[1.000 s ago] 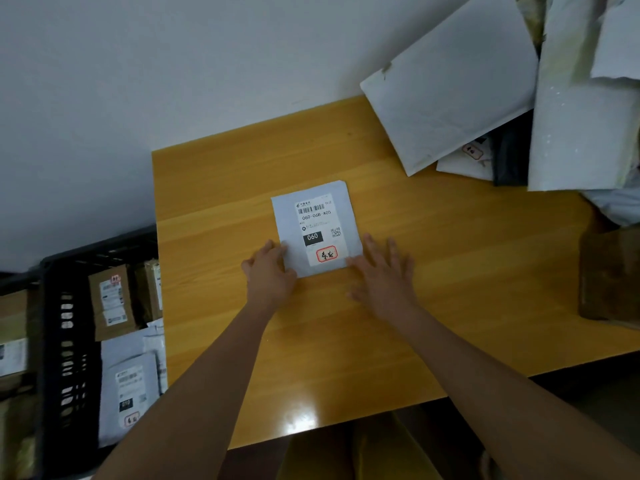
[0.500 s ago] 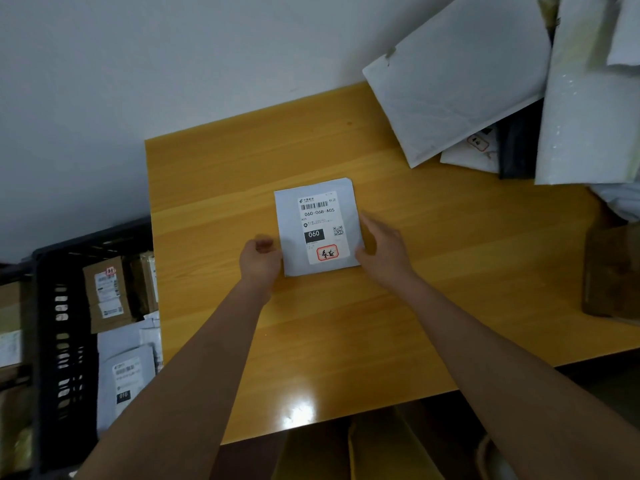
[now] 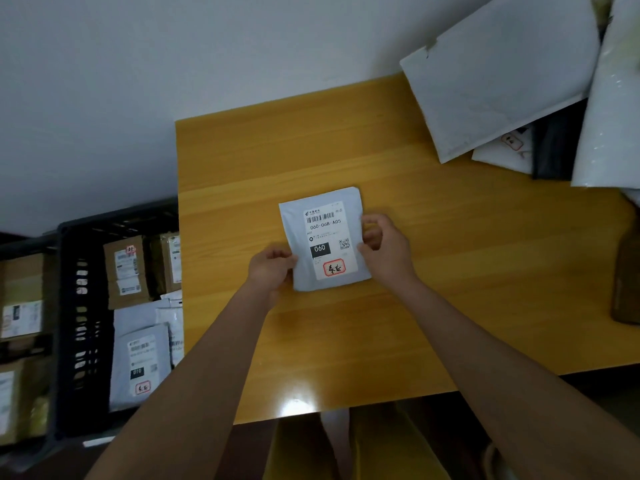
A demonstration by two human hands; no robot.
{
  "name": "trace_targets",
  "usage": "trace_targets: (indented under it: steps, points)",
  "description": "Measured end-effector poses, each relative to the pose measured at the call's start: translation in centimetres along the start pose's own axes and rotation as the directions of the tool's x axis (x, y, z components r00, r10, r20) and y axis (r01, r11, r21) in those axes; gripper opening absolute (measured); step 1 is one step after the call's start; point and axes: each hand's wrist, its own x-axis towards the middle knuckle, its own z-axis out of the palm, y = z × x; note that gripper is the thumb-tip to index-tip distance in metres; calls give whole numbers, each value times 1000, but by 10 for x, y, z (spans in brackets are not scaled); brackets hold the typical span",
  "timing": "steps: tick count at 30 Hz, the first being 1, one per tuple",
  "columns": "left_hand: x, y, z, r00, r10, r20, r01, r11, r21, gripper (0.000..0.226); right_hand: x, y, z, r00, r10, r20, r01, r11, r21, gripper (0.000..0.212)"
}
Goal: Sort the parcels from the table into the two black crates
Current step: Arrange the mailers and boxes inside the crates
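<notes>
Black crate (image 3: 72, 306) with brown boxes (image 3: 126, 271) and grey mailers (image 3: 142, 365).

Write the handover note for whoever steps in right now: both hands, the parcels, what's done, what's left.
Left hand: grips the left edge of the small grey parcel.
Right hand: pinches its right edge.
The parcel, label marked 060, is at the middle of the table; whether it is lifted is unclear.
Done: the black crate left of the table already holds brown and grey parcels.
Left: crate this parcel, then the pile of parcels at the table's far right corner.
</notes>
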Motion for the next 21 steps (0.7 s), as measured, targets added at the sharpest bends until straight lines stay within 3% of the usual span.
trace_targets:
  steps: [4, 7, 12, 15, 21]
  points:
    - [4, -6, -30, 998, 53, -38, -55, 998, -30, 26, -11, -11, 25, 999, -30, 42, 31, 999, -13, 45]
    - [4, -8, -57, 977, 179, -115, -175, 984, 44, 33, -24, -24, 54, 993, -98, 71, 103, 992, -72, 47]
    - [4, -19, -130, 933, 327, -149, -312, 943, 113, 24, -56, -51, 120, 956, -279, 86, 292, 906, -305, 44]
    - [9, -35, -198, 914, 345, -212, -320, 936, 142, 20, -83, -73, 182, 926, -318, 206, 377, 825, -420, 47]
    - [29, -99, -351, 927, 285, -243, -200, 925, 322, 25, -142, -110, 324, 837, -295, 462, 504, 744, -439, 53]
